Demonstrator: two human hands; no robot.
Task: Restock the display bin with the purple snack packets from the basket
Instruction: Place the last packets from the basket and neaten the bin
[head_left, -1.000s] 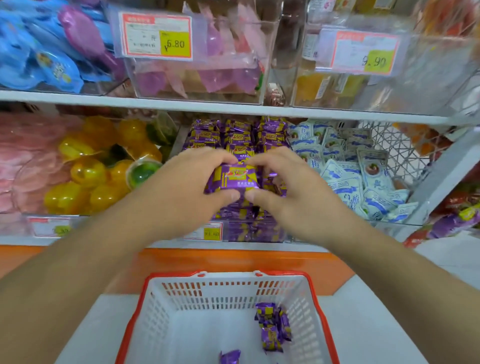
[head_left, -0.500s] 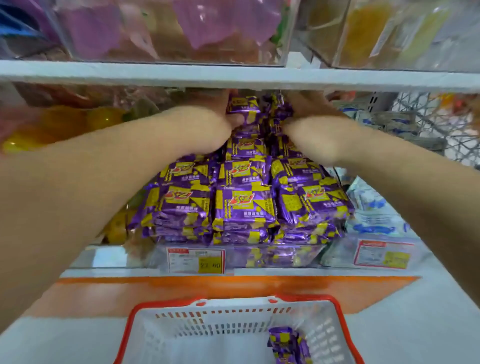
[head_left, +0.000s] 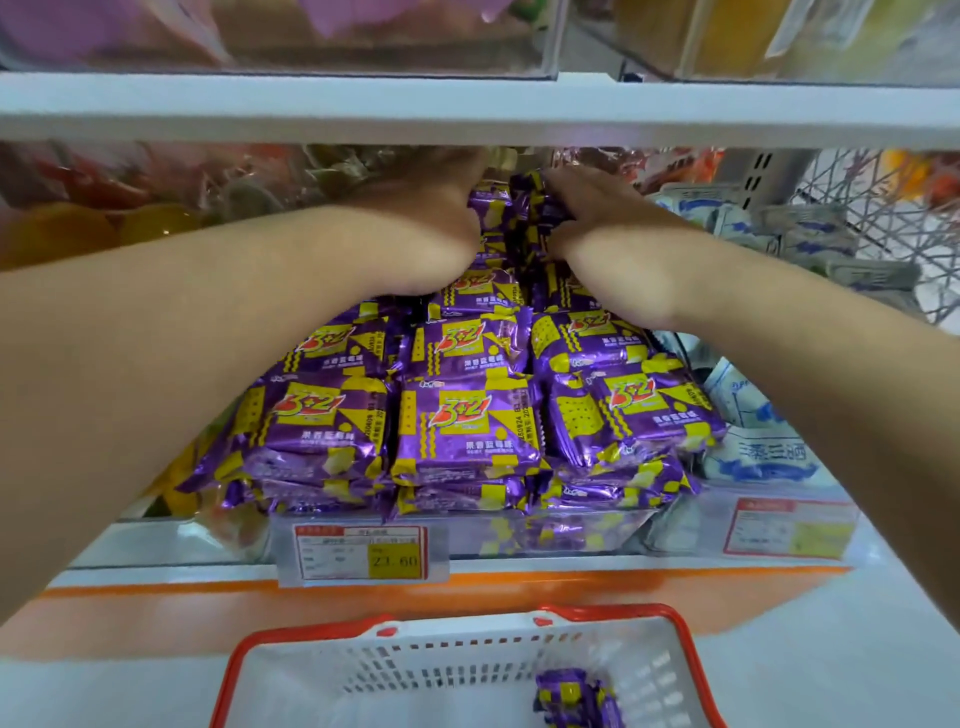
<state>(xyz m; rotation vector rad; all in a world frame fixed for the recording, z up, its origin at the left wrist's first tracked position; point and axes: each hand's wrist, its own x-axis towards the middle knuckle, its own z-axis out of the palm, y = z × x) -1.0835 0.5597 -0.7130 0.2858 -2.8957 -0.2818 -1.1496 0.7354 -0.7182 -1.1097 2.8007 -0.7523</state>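
Observation:
Purple-and-yellow snack packets (head_left: 462, 431) are stacked in rows in the clear display bin (head_left: 613, 535) on the lower shelf. Both my arms reach deep to the back of the bin. My left hand (head_left: 431, 218) and my right hand (head_left: 597, 223) hold upright purple packets (head_left: 511, 208) between them on top of the rear stack. The shelf edge above hides my left fingertips. At the bottom stands the white basket with a red rim (head_left: 670, 618), with a few purple packets (head_left: 576, 696) lying in it.
A white shelf board (head_left: 467, 109) hangs low over my hands. Blue-and-white packets (head_left: 758, 452) fill the bin to the right, yellow jelly cups (head_left: 78, 228) the left. A price tag (head_left: 363, 551) hangs on the bin's front. A wire rack (head_left: 883, 208) stands far right.
My hands carried the purple packets from the front of the bin to its back. The view moved closer and lower, so the basket now shows only its far end.

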